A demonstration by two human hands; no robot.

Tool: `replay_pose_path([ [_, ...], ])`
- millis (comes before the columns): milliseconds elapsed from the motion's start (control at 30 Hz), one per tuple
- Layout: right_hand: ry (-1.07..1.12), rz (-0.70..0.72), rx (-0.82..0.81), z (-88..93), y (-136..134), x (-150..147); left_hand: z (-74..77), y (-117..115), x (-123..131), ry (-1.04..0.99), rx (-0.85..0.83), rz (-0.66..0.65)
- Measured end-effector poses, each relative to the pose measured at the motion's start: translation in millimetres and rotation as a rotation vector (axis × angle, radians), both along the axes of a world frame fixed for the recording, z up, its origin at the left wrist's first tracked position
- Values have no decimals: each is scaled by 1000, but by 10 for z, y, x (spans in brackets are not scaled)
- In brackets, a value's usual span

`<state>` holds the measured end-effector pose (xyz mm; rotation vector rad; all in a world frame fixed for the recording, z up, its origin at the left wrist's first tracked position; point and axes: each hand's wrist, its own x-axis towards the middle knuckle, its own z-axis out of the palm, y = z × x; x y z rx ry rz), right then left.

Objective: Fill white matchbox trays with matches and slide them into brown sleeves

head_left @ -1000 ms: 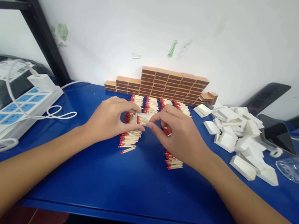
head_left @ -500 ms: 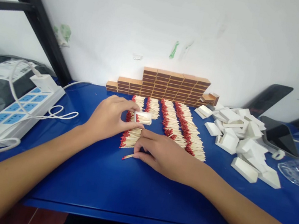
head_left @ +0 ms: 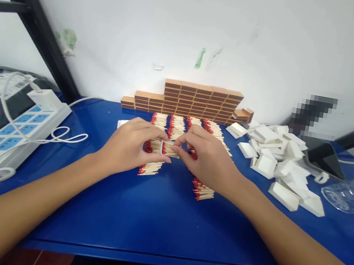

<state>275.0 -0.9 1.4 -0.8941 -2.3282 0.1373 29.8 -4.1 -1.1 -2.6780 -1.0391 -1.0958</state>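
My left hand (head_left: 130, 145) grips a small white matchbox tray (head_left: 161, 147) between thumb and fingers, above the rows of matches. Inside the tray lie red-headed matchsticks (head_left: 167, 151). At the tray's right end my right hand (head_left: 207, 154) is closed in a pinch on the pale ends of matchsticks; its fingertips partly hide them. Behind and below the hands, matches (head_left: 177, 127) are laid out in several rows with red heads to the left. Another white tray (head_left: 121, 123) shows partly behind my left hand.
Brown matchbox sleeves (head_left: 199, 102) are stacked against the wall. A heap of white trays (head_left: 272, 154) lies on the right, with a clear plastic bottle (head_left: 351, 193) beyond it. To the left are a power strip (head_left: 19, 132) and white cables (head_left: 70, 135) on the blue table (head_left: 146, 227).
My right hand has moved up from the table to the tray's right end, bringing matches there. The tray has dropped slightly and more matches show in it. The view has shifted a little.
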Motion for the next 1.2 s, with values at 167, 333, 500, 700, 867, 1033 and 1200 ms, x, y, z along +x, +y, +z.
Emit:
replay_pose_path([
  [167, 65, 74, 5, 48, -102, -54, 5, 56, -60, 14, -16, 76],
  [333, -82, 224, -207, -66, -277, -179, 7, 86, -93, 27, 7, 110],
  [500, -162, 199, -289, -150, -325, -257, 1, 87, -97, 36, 47, 96],
  [700, -219, 181, -340, -116, -351, -290, -10, 99, -103, 59, 16, 113],
  [867, -195, 218, -344, 10, -352, -215, -20, 113, -127, 73, 9, 120],
  [1033, -67, 63, -119, 90, -121, -34, -32, 114, -110, 63, 5, 82],
  [1200, -108, -60, 49, 48, 32, 40, -17, 53, -50, 3, -5, 40],
])
